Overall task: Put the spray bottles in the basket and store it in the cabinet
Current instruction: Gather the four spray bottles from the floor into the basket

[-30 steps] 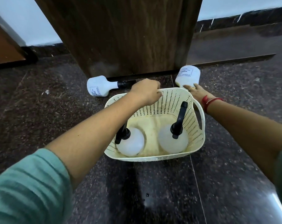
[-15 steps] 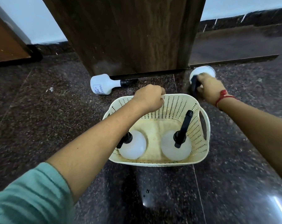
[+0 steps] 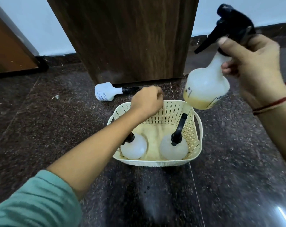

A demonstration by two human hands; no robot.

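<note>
A cream perforated basket point(image 3: 192, 128) stands on the dark floor. Two white spray bottles with black heads stand upright in it, one at the left point(image 3: 133, 148) and one at the right point(image 3: 173, 149). My left hand point(image 3: 147, 102) is closed on the basket's far rim. My right hand point(image 3: 252, 66) grips the neck of a third spray bottle point(image 3: 206, 86) with yellowish liquid at its bottom, held in the air above the basket's right far corner. A fourth white bottle point(image 3: 106, 91) lies on its side on the floor behind the basket, against the wood panel.
A dark wooden cabinet panel point(image 3: 130, 38) rises just behind the basket. The floor is polished dark granite point(image 3: 40, 128) with a glare spot at bottom right. A brown wooden piece point(image 3: 6, 53) stands at far left against a pale wall.
My right hand has lifted the bottle from the floor at the right of the panel up into the air, near the camera. My left hand stays on the basket rim.
</note>
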